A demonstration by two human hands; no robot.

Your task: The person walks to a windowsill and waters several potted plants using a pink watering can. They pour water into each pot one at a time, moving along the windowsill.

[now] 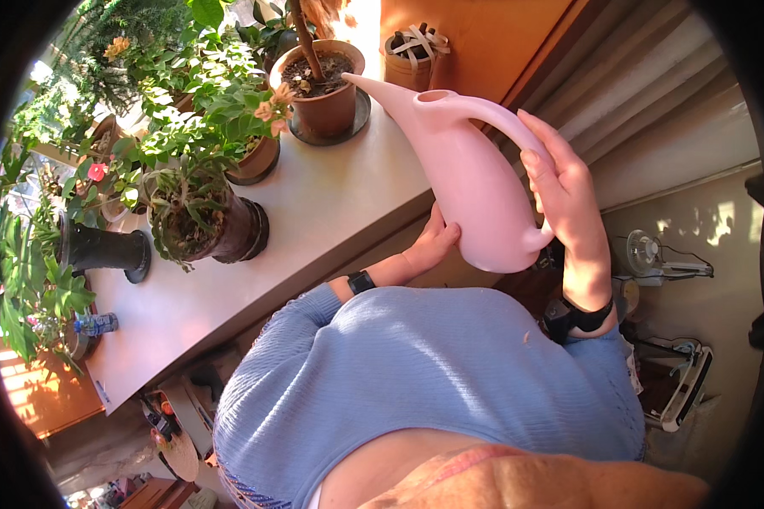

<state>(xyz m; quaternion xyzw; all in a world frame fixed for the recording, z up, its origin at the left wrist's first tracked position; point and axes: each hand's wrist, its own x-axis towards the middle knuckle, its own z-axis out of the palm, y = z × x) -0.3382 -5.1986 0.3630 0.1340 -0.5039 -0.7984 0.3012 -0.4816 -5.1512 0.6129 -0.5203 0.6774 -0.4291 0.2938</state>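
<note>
A pink plastic watering can (477, 184) is held up in front of my chest, tilted, its long spout pointing to the upper left. My right hand (557, 184) grips the curved handle on the can's right side. My left hand (434, 240) supports the body from the lower left, its fingers partly hidden behind the can. In this view the spout's tip overlaps the rim of a brown flower pot (325, 111), which holds a woody stem in dark soil and stands on a dark saucer (361, 121). No water shows at the spout.
Several potted plants crowd the white windowsill (280, 223), among them a trailing plant in a brown pot (242, 232) and a tall black pot (105, 248). A container with dark items (410, 63) stands beyond the spout. Pale curtains (649, 83) hang at right, near a small fan (643, 251).
</note>
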